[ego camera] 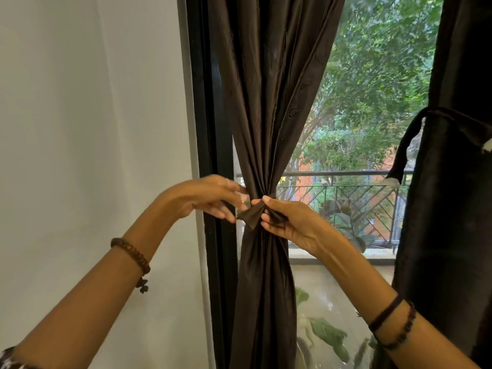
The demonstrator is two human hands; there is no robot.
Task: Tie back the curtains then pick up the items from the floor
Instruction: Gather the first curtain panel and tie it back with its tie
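As my right hand (287,222) pinched the tie (251,215) round the curtain (266,115), left hand (213,198) fingers apparently spread, any slack risked unravelling it.

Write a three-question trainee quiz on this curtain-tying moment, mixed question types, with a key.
1. True or false: the left curtain is gathered into a bunch at hand height.
2. Which hand pinches the tie-back strip? A) left hand B) right hand C) neither
3. Fill in: the right curtain's tie-back loop hangs ____ that curtain.

Key: 1 true; 2 B; 3 loose beside, not cinched around it.
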